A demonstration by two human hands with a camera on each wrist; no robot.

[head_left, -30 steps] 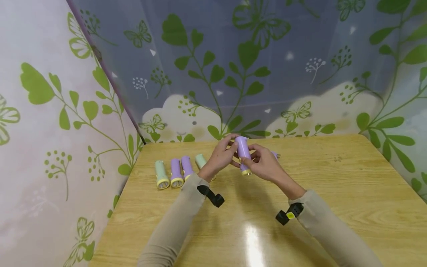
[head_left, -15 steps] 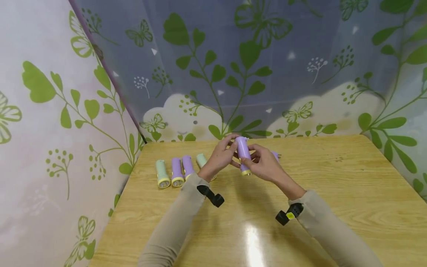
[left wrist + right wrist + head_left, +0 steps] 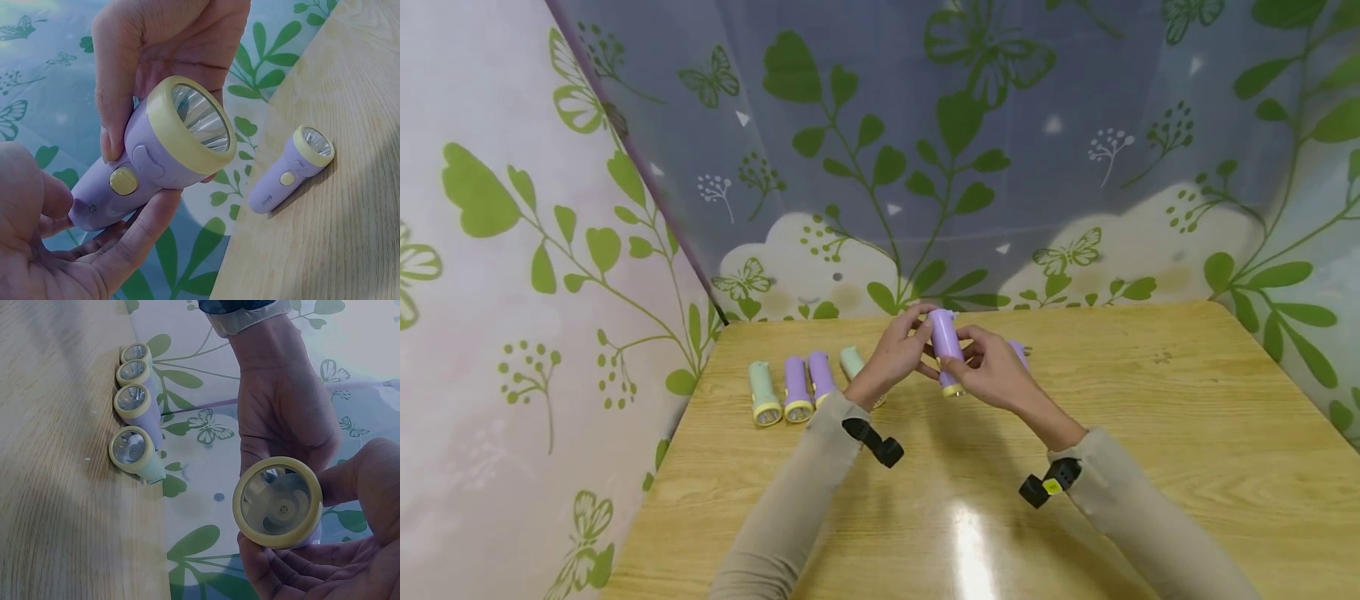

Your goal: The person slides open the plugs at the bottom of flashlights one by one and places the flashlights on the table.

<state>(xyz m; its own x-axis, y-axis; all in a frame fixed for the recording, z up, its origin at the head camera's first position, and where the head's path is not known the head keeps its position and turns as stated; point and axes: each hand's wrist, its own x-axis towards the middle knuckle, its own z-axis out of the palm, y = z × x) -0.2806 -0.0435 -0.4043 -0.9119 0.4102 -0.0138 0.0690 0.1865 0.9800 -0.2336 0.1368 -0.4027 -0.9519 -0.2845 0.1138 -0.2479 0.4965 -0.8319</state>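
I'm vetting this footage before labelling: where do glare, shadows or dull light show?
Head: white glare streak on the table near the wearer, soft shadow below the left hand and right hand; left wrist: muted light, held purple flashlight fairly sharp; right wrist: also muted, patterned backdrop washed out at upper right.

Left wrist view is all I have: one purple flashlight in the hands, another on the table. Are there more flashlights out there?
Observer: Yes, the head view shows four more flashlights on the table, left of the held flashlight.
Operator: What colors?
Observer: Two purple ones between two mint ones.
Operator: Is the rightmost of those fully visible from the head?
Observer: No, the left arm hides part of it.
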